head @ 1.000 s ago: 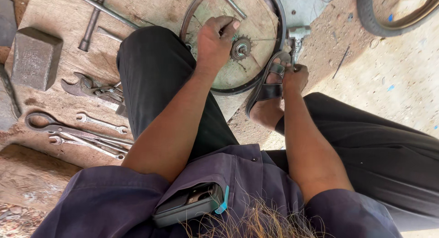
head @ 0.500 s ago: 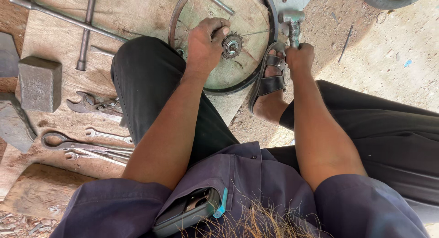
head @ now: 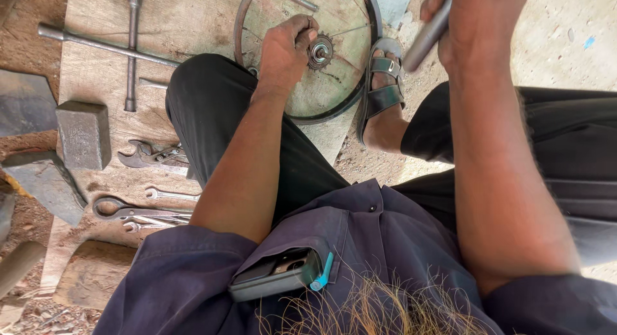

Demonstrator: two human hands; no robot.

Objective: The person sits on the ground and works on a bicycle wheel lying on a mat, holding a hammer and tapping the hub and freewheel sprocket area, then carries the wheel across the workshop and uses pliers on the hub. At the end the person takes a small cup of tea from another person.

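Observation:
A bicycle wheel rim [head: 360,90] with thin spokes lies flat on a wooden board [head: 186,26], its toothed sprocket [head: 320,51] at the hub. My left hand [head: 286,49] rests on the wheel with fingers touching the sprocket and hub. My right hand [head: 479,23] is raised near the top edge, gripping a grey metal tool handle [head: 427,36] that slants down toward the wheel; the tool's head is out of view. My sandalled foot [head: 382,94] presses on the rim's right side.
On the board's left lie a cross wrench [head: 132,45], an adjustable wrench [head: 151,156], several spanners [head: 138,209] and a metal block [head: 83,134]. Stone slabs [head: 38,181] sit at the far left. Sandy ground lies to the right. A phone [head: 273,274] fills my chest pocket.
My right hand has lifted the tool up from beside the sandalled foot to the top of the view. My left hand stays on the sprocket.

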